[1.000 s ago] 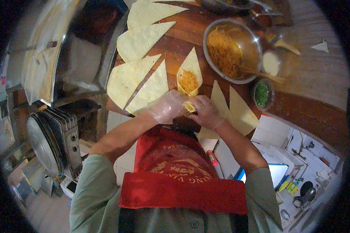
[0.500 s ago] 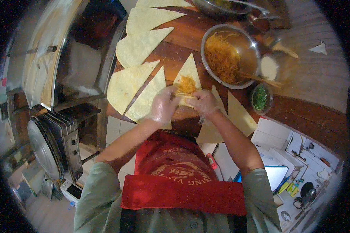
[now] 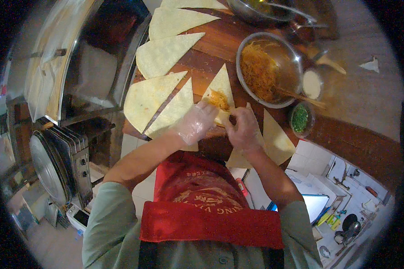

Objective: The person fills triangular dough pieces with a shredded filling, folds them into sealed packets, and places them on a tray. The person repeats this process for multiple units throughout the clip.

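Observation:
A pale triangular flatbread wedge (image 3: 223, 77) lies in front of me, its point facing away and its near end folded over. Shredded orange filling (image 3: 218, 99) sits on it just past the fold. My left hand (image 3: 196, 122), in a clear plastic glove, has its fingers curled over the wedge's left edge beside the filling. Gloved the same way, my right hand (image 3: 244, 130) pinches the right end of the fold between thumb and fingers. My left hand partly covers the near end of the wedge.
More wedges (image 3: 155, 94) spread across the wooden board to the left, and another (image 3: 277, 136) lies at right. A steel bowl (image 3: 287, 54) of orange shreds stands at far right, chopsticks (image 3: 303, 96) in it. Beside it are chopped greens (image 3: 300, 119) and a pale-filled dish (image 3: 311, 84).
My left hand has shifted right and forward, its fingers now over the wedge's edge at the filling. My right hand has turned and drawn slightly nearer to me, its fingers pinching the fold's end.

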Tool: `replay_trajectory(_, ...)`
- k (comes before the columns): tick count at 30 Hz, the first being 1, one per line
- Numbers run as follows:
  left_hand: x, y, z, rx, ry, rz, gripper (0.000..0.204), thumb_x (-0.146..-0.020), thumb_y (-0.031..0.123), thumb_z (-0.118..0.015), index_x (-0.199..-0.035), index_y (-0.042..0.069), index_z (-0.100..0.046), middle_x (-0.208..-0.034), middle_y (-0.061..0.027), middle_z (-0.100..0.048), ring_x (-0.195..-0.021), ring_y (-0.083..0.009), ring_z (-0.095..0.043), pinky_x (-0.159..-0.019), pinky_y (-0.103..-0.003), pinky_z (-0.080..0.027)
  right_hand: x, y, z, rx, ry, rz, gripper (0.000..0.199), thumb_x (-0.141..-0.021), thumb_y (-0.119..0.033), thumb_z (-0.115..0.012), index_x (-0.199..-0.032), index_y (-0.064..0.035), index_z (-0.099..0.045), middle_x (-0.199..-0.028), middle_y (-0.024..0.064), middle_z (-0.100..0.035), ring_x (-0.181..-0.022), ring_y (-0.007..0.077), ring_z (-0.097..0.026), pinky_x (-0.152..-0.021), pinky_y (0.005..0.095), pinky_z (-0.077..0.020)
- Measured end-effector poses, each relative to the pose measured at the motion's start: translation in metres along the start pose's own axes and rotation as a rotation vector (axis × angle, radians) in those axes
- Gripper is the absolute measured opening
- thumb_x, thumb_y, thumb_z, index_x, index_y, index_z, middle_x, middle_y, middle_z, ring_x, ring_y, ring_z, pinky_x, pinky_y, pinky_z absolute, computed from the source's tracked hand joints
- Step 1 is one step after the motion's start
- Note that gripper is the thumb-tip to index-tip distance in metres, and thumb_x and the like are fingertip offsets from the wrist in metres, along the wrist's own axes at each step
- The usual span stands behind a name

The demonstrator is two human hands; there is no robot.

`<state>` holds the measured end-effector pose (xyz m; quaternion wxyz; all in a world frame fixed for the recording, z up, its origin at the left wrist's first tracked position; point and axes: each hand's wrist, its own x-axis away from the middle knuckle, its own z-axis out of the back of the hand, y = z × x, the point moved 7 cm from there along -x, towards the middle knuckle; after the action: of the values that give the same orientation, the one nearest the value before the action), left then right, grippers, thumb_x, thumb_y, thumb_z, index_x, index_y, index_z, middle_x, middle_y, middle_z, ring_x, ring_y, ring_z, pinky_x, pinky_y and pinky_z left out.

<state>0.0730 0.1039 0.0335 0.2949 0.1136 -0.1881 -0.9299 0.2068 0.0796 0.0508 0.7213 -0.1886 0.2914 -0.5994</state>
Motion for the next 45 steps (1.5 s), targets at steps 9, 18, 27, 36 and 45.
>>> replay_trajectory(9, -0.026, -0.022, 0.006, 0.117, -0.248, 0.116, 0.039, -0.072, 0.016, -0.071, -0.106, -0.001, -0.064, -0.097, -0.0167, -0.068, -0.103, -0.0315, -0.062, -0.097, -0.039, -0.044, 0.009, 0.005, -0.034, 0.307, -0.117, 0.196, 0.048, -0.078, -0.016, -0.067, -0.123, -0.0019, -0.058, -0.112, 0.0158, -0.058, -0.099, 0.0354, -0.055, -0.089, 0.0469, -0.0466)
replay_trajectory(18, -0.003, -0.009, 0.015, -0.051, 0.081, -0.052, 0.047, -0.075, 0.015, -0.069, -0.116, -0.005, -0.061, -0.104, -0.0155, -0.063, -0.101, -0.0349, -0.058, -0.093, -0.04, -0.045, -0.031, 0.021, -0.031, 0.009, -0.372, 0.064, 0.035, -0.07, -0.019, -0.07, -0.101, -0.0025, -0.065, -0.092, 0.0184, -0.061, -0.085, 0.0383, -0.058, -0.077, 0.047, -0.0477)
replay_trajectory(27, 0.018, -0.01, -0.002, 0.417, 0.118, 0.088, 0.036, -0.073, 0.012, -0.074, -0.105, 0.002, -0.063, -0.092, -0.0186, -0.063, -0.089, -0.0407, -0.059, -0.08, -0.048, -0.049, 0.001, 0.018, -0.038, -0.275, -0.589, -0.246, 0.037, -0.075, -0.029, -0.075, -0.099, -0.002, -0.065, -0.09, 0.0183, -0.063, -0.081, 0.0364, -0.061, -0.074, 0.0436, -0.0493)
replay_trajectory(36, -0.001, -0.042, -0.004, 0.549, -0.135, 0.448, 0.029, -0.074, 0.025, -0.079, -0.09, 0.003, -0.07, -0.091, -0.021, -0.067, -0.09, -0.0395, -0.063, -0.079, -0.044, -0.051, 0.026, -0.019, -0.012, 0.162, -0.072, 0.427, 0.036, -0.071, -0.012, -0.071, -0.106, -0.005, -0.064, -0.114, 0.014, -0.059, -0.103, 0.0336, -0.056, -0.082, 0.0458, -0.0498)
replay_trajectory(45, 0.003, -0.02, 0.036, 0.263, 0.16, 0.51, 0.04, -0.077, 0.026, -0.076, -0.105, 0.0, -0.065, -0.096, -0.0186, -0.065, -0.095, -0.0353, -0.061, -0.085, -0.043, -0.049, 0.0, -0.001, -0.011, 0.012, -0.116, 0.343, 0.037, -0.073, -0.008, -0.068, -0.109, -0.0027, -0.061, -0.109, 0.0178, -0.062, -0.097, 0.0368, -0.059, -0.084, 0.0465, -0.0478)
